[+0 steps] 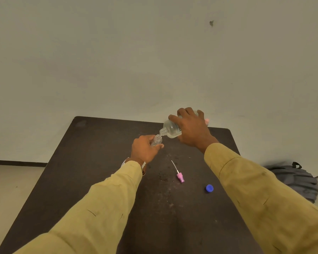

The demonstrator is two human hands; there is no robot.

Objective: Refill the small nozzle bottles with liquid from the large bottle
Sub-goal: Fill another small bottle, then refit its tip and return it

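My right hand (192, 128) grips the large clear bottle (171, 129), tipped down to the left with its open mouth right over a small clear bottle (156, 140). That small bottle has no top on and is held upright in my left hand (144, 148). Both are above the far middle of the dark table (99, 162). A pink spray nozzle (180, 176) with its white tube lies on the table nearer to me. To its right sits a blue cap (209, 188). Something pink (207, 121) peeks out behind my right hand, mostly hidden.
The table stands against a plain pale wall. A dark grey backpack (297, 180) rests on the floor off the table's right edge. Pale floor shows to the left of the table.
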